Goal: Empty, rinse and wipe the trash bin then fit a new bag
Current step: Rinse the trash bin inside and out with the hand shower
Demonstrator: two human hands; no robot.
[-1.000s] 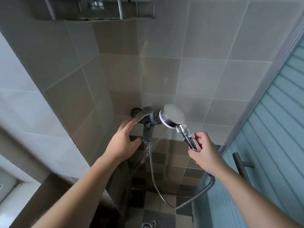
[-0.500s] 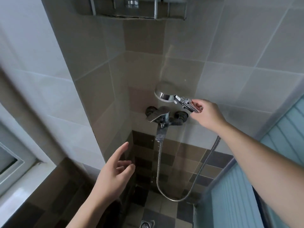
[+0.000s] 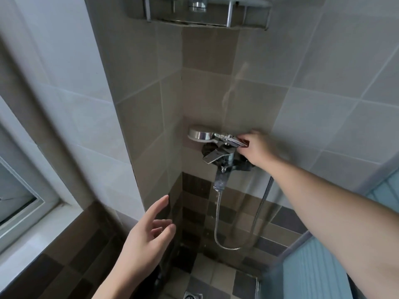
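Note:
A chrome shower head (image 3: 199, 134) lies level on top of the wall faucet (image 3: 219, 156) in the tiled corner. My right hand (image 3: 255, 146) holds the shower head's handle (image 3: 232, 140) at its right end, fingers curled round it. My left hand (image 3: 149, 234) hangs lower left, fingers relaxed and spread, touching nothing. The metal hose (image 3: 218, 221) loops down from the faucet and back up toward my right arm. A few drops fall from the spout. No trash bin is in view.
A chrome corner shelf (image 3: 194, 16) sits high above. A window frame (image 3: 28, 203) and sill are at the left. A blue ribbed shower door (image 3: 323, 262) stands at the right. A floor drain (image 3: 191, 296) lies at the bottom.
My left hand left the faucet lever and dropped away to the lower left. My right hand lifted the shower head up and set it level on top of the faucet.

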